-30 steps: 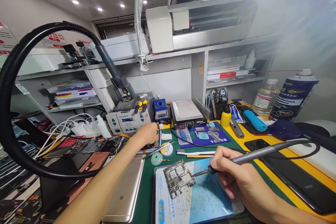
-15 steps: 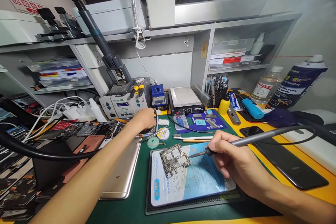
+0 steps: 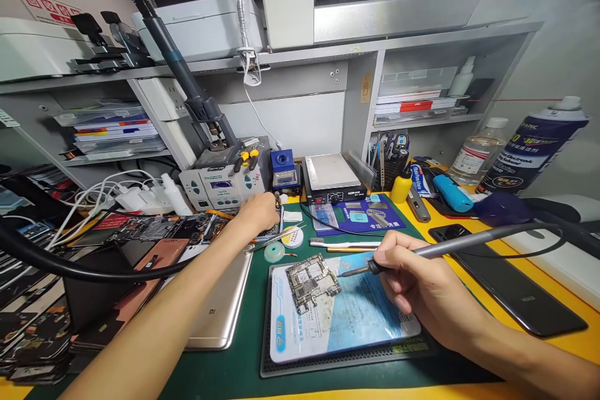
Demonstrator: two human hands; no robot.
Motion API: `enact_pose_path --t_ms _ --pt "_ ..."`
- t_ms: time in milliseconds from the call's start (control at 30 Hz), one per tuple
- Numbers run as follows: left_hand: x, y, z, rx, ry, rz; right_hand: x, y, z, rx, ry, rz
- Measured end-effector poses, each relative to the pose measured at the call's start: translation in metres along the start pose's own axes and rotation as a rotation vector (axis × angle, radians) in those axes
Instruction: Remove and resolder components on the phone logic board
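My right hand [image 3: 412, 275] is closed around the grey handle of a soldering iron [image 3: 440, 244]. The iron's tip points left, right beside the edge of a bare phone circuit board [image 3: 312, 284]; whether it touches is too fine to tell. That board lies on a blue and white pad [image 3: 356, 325]. My left hand [image 3: 260, 212] reaches far forward over an opened phone, close to the front of a grey soldering station [image 3: 220, 184]. Its fingers point away and are mostly hidden, so what they touch does not show.
Flux-like green spool [image 3: 274, 252], tweezers and a white brush [image 3: 347, 244] lie behind the pad. A gold phone [image 3: 218, 309] and stacked phone parts fill the left. On the right are a black phone [image 3: 520, 287], a yellow bottle [image 3: 401, 187] and a spray can [image 3: 532, 147].
The view has shifted very slightly. Both hands keep almost the same place, and the soldering iron's tip stays beside the circuit board.
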State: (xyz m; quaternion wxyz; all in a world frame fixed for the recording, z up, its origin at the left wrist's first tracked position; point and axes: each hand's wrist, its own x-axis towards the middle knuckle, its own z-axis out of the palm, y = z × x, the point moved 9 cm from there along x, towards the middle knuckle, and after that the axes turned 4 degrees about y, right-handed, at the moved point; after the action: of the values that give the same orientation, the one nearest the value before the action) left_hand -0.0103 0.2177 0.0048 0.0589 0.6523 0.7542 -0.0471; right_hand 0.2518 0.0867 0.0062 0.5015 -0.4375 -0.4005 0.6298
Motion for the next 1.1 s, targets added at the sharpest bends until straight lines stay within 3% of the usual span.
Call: enact_pose_path --t_ms 400,733,933,1000,1100 --pt "0.005 -0.010 0.008 -0.099 -0.078 0.065 0.002 0.002 -0.001 0.002 0.005 0.010" --pt "-0.004 0.000 -0.004 -0.183 -0.011 0.043 0.001 0.000 0.001 0.008 0.001 0.015" --pt "-0.054 -0.009 -0.037 -0.499 0.033 0.140 0.003 0.003 0.001 0.045 -0.025 0.050" --pt "-0.077 -0.008 -0.038 -0.680 -0.012 0.201 0.003 0.004 0.003 0.062 -0.052 0.067" --pt "-0.104 0.005 -0.025 -0.958 -0.154 0.300 0.001 0.004 0.008 0.086 -0.099 0.093"
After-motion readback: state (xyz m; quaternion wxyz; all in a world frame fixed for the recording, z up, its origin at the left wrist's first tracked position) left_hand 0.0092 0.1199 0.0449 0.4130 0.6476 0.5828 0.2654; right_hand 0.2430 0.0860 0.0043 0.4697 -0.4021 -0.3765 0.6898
